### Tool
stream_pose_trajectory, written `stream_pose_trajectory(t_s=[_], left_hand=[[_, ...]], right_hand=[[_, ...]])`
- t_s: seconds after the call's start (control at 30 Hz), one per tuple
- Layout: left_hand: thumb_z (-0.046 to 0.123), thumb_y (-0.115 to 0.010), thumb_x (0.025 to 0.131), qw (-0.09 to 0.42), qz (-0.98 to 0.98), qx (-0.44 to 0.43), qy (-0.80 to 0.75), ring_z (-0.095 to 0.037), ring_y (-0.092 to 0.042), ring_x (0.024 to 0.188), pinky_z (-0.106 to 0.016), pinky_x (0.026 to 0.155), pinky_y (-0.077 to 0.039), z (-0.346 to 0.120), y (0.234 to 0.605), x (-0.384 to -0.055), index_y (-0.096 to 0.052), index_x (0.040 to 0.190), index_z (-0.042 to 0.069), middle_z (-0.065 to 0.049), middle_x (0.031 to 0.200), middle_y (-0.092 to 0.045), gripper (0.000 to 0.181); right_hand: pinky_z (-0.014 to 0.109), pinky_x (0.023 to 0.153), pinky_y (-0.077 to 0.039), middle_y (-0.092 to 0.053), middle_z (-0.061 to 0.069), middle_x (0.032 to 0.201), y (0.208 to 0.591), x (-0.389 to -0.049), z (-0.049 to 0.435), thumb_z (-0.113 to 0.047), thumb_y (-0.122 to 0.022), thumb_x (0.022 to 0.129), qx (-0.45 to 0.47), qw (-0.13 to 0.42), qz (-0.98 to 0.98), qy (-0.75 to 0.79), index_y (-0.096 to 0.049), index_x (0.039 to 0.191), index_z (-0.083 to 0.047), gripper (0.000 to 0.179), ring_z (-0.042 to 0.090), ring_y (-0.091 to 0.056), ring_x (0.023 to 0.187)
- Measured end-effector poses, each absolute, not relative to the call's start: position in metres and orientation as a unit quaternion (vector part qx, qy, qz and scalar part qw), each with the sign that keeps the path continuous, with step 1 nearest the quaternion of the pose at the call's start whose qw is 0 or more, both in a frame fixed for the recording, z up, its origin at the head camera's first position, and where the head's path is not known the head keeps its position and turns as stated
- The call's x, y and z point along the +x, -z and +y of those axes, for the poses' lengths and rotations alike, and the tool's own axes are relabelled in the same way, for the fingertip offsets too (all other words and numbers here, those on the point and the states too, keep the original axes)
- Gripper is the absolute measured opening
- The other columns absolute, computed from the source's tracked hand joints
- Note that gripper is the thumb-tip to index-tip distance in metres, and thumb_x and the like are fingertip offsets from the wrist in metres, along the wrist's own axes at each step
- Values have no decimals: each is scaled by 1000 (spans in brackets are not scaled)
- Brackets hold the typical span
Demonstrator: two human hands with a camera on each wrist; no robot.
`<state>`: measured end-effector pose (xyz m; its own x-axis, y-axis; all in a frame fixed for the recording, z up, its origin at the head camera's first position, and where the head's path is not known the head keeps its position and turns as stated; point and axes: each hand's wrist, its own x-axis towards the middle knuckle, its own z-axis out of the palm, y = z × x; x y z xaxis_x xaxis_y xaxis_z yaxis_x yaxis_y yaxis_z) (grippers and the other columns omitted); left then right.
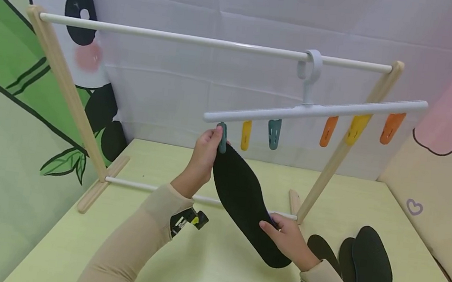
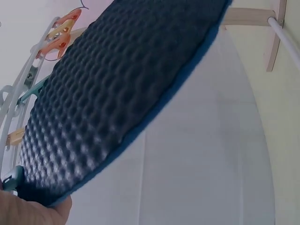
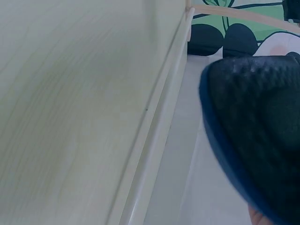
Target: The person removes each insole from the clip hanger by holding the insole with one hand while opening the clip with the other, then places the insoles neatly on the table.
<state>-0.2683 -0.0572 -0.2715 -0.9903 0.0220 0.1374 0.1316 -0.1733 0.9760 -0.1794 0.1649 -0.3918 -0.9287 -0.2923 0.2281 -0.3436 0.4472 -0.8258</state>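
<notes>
A black shoe insole (image 1: 241, 185) slants down from the left end of a white clip hanger (image 1: 263, 113). Its bumpy underside (image 2: 108, 89) and blue edge show in the left wrist view. My left hand (image 1: 203, 157) pinches the teal clip (image 1: 222, 137) at the insole's upper end; some of its fingers are hidden. Lower down, my right hand (image 1: 288, 238) holds the insole's side near the other end, thumb on the near face. In the right wrist view the insole (image 3: 253, 131) hides most of that hand.
The hanger's hook (image 1: 313, 69) hangs on the white top rail (image 1: 179, 37) of a wooden rack (image 1: 72, 98). Several more clips, one an orange clip (image 1: 392, 127), hang along the bar. More black insoles (image 1: 371, 267) lie on the table (image 1: 175, 276) at right.
</notes>
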Motion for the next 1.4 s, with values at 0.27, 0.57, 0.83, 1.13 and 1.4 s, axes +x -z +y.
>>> stream_pose_trajectory(t_s=[0.27,0.57,0.83,1.13,1.4], left_hand=[[26,-41,104,58,-640,-68,763,-14,-51,87,-28,84,-37,-63,268,-276,-56,100,-2,5,72,-57,32],[23,-45,102,104,-634,-103,760,-14,-43,93,-27,85,-34,-62,267,-283,-58,109,-10,2,87,-50,36],[18,-49,101,96,-634,-120,758,-12,-51,87,-29,88,-37,-62,266,-283,-59,107,-14,4,81,-57,34],[13,-50,100,99,-638,-108,756,-9,-54,83,-26,80,-39,-63,265,-284,-60,105,-17,6,71,-60,32],[13,-53,99,106,-643,-93,753,-9,-49,81,-23,71,-37,-64,268,-284,-64,97,-16,9,65,-60,30]], right_hand=[[28,78,-51,-68,16,102,392,-182,159,-13,-60,95,206,32,-841,-500,-64,106,7,24,11,-60,88],[28,78,-52,-68,13,99,384,-180,163,-15,-60,95,205,37,-850,-484,-64,104,6,23,11,-60,86],[27,75,-51,-67,11,95,379,-179,168,-12,-61,94,214,44,-850,-479,-64,100,5,19,8,-56,82],[27,74,-51,-67,11,94,381,-180,168,-13,-61,94,203,38,-853,-479,-65,99,5,19,8,-56,79],[26,74,-51,-67,12,94,383,-181,167,-13,-61,94,204,28,-850,-486,-65,99,6,20,7,-58,80]])
